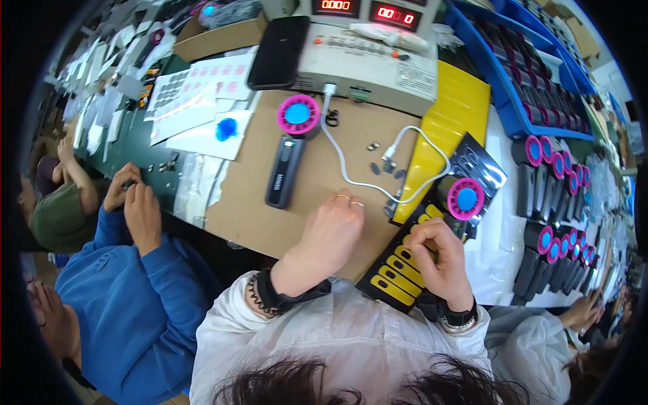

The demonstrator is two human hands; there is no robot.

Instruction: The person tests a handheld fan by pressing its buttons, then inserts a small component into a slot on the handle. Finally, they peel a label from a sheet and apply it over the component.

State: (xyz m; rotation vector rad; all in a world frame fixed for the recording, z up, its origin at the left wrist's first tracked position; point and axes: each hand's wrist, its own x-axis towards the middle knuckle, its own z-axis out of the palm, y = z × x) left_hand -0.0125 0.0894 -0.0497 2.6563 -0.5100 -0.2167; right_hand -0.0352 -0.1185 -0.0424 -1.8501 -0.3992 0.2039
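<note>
Resting low over the brown cardboard [246, 169], my left hand [329, 228] has its fingers bent together, with their tips hidden. My right hand [439, 260] is closed in a pinch above a black sheet with yellow oblong patches [398, 273]; whatever lies between its fingertips is too small to make out. Just beyond it is a handheld fan with a pink ring and blue centre [466, 197], its handle partly hidden by that hand. A second handheld fan [287, 162] with a dark grey handle lies on the cardboard, past my left hand.
A white cable [344, 169] runs from a grey power unit [378, 67] across the cardboard. Small dark parts [386, 169] lie inside its loop. A black phone [278, 52] leans there. Rows of fans [540, 239] and a blue crate [540, 125] stand right. Co-workers sit both sides.
</note>
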